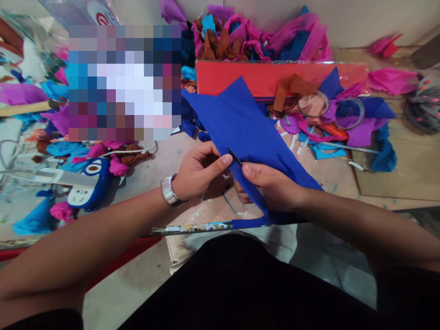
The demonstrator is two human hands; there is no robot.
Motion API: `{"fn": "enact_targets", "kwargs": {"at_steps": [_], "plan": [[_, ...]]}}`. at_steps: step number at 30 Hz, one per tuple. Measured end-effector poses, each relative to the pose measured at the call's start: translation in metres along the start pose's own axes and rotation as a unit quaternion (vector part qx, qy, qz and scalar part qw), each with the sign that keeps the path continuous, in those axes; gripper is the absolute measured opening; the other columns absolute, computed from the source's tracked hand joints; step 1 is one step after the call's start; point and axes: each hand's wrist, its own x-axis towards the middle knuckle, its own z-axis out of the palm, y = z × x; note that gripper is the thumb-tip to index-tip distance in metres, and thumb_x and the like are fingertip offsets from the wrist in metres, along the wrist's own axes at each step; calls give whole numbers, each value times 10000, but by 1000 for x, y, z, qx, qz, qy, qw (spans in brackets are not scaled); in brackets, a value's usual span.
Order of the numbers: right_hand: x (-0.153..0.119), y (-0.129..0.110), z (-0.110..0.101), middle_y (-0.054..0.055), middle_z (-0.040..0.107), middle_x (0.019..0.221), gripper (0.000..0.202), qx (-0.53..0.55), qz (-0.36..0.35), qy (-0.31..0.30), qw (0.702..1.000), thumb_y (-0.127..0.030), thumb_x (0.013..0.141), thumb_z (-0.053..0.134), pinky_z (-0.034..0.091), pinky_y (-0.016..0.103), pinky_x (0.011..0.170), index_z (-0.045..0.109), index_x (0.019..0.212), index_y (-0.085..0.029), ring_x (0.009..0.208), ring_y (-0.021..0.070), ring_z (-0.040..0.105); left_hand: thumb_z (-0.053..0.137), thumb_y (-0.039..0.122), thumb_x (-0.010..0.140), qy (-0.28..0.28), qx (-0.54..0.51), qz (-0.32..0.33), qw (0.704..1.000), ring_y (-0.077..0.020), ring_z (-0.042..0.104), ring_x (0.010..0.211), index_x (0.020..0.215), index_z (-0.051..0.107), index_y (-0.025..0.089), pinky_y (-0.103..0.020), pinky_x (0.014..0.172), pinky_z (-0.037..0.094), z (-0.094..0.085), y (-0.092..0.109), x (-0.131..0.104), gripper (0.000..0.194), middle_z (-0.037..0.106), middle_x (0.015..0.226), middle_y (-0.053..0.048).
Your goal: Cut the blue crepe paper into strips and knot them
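Note:
A large blue sheet (247, 123), thin and lightly creased like crepe paper or cloth, slants across the table's front edge. My left hand (197, 172), with a metal watch (169, 190) at the wrist, pinches the sheet's left edge between thumb and fingers. Closed around a dark, pointed blade-like tool (235, 156) is my right hand (277, 185); the tip points up and left, close to my left thumb. Most of the tool is hidden by the hand and the sheet. Some curled fingers show below the sheet's edge.
Behind the sheet lies a long red packet (240, 75), with crumpled coloured scraps (233, 36) piled beyond it. Tape rolls (349, 113) sit among scraps at right, near a cardboard piece (402, 178). A blue-and-white glue gun-like device (89, 183) with a cable rests at left.

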Motion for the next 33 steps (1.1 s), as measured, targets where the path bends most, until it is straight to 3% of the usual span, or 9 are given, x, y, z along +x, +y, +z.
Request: {"fn": "enact_targets", "kwargs": {"at_steps": [10, 15, 24, 33], "plan": [[-2, 1, 0, -57, 449, 657, 357, -3, -10, -3, 1000, -454, 1020, 639, 289, 231, 526, 525, 835, -171, 540, 78, 348, 674, 393, 1004, -12, -59, -21, 998, -90, 583, 622, 831, 637, 185, -228, 589, 487, -11, -11, -2, 272, 624, 726, -5], [-1, 2, 1, -49, 461, 662, 370, -4, -10, -6, 1000, -464, 1010, 655, 297, 233, 522, 535, 821, -169, 543, 81, 359, 705, 374, 984, 8, -28, -13, 999, -89, 546, 612, 774, 629, 181, -235, 586, 463, -11, -8, -1, 295, 609, 702, -2], [0, -1, 2, -49, 430, 632, 450, -19, -8, -11, 1000, -530, 991, 656, 301, 247, 514, 528, 751, -171, 531, 86, 342, 700, 366, 989, -20, -2, -6, 1000, -86, 602, 583, 796, 654, 182, -209, 572, 495, -7, -4, -3, 270, 666, 676, -2], [0, -1, 1, -51, 426, 626, 432, -18, -8, -20, 1000, -532, 1021, 601, 305, 243, 515, 539, 794, -170, 525, 91, 346, 726, 382, 960, -3, 74, 18, 997, -89, 573, 575, 759, 639, 181, -215, 559, 486, -5, -1, 0, 298, 656, 669, -3]]}}
